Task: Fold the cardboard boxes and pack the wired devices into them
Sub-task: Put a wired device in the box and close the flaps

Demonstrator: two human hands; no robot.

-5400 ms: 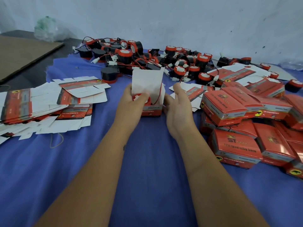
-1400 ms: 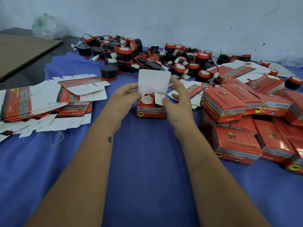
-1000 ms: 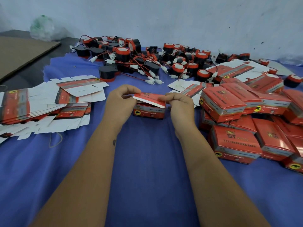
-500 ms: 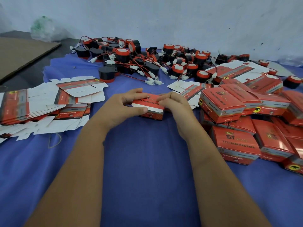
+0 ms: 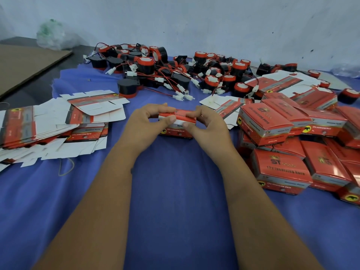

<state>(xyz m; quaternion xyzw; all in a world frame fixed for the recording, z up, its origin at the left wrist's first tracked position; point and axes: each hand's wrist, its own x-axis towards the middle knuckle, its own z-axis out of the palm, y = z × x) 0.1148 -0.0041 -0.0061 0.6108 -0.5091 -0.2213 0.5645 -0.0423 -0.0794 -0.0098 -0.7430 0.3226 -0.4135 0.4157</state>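
A small red cardboard box (image 5: 178, 131) stands on the blue cloth at the centre. My left hand (image 5: 145, 125) grips its left end, thumb on the white lid flap and fingers over the top. My right hand (image 5: 207, 125) grips the right end the same way. The lid lies folded down over the box and its contents are hidden. A heap of black and red wired devices (image 5: 175, 71) lies behind it. Flat unfolded boxes (image 5: 58, 121) are stacked at the left.
Several closed red boxes (image 5: 288, 137) are piled at the right. A brown cardboard sheet (image 5: 25, 65) lies at far left, with a clear plastic bag (image 5: 52, 35) behind it by the wall. The blue cloth (image 5: 175, 191) spreads below my arms.
The white lid stood upright over the open box with the device visible inside; both hands have folded it forward and down, and now press it shut on the box.
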